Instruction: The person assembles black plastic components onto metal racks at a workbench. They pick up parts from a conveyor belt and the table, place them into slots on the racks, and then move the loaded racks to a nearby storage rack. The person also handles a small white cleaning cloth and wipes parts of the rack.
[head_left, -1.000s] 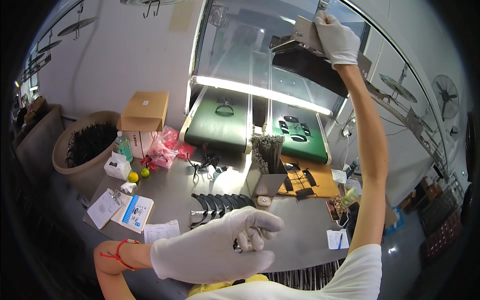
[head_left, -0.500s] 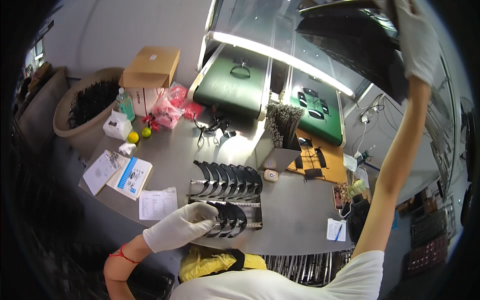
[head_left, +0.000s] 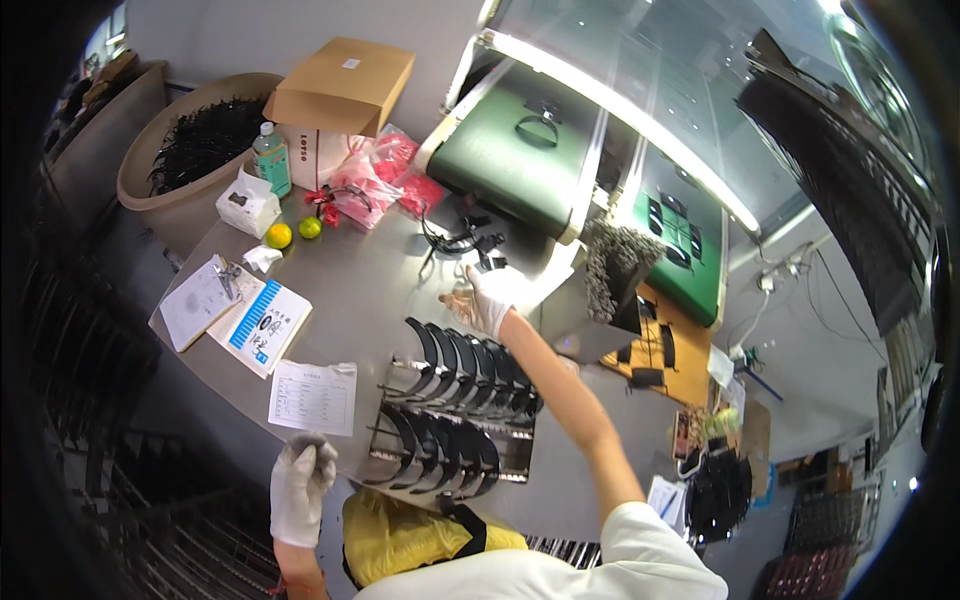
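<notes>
Across the grey table (head_left: 375, 290), before a green conveyor (head_left: 500, 160), curved black parts (head_left: 457, 450) are racked near a metal bin (head_left: 605, 330); the left hand's (head_left: 300, 490) grip cannot be told; the right hand (head_left: 488, 305), thumb and fingers parted, is held near loose black pieces (head_left: 455, 243).

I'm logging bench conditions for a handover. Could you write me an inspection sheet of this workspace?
Surface: grey table, partly covered.
Work pieces: black curved pieces sit in two rows in a metal rack; loose black pieces lie beyond it.
Clutter: cardboard box, green bottle, tissue pack, orange fruit, green fruit, pink bags, notebook, paper sheet.
Hands: both white-gloved; left hand curled by the near edge, right hand near the loose black pieces; whether either holds anything is unclear.
Cables: white cord at the right-hand wall.
Surroundings: two green conveyor belts, lit tube, tub with black material.
</notes>
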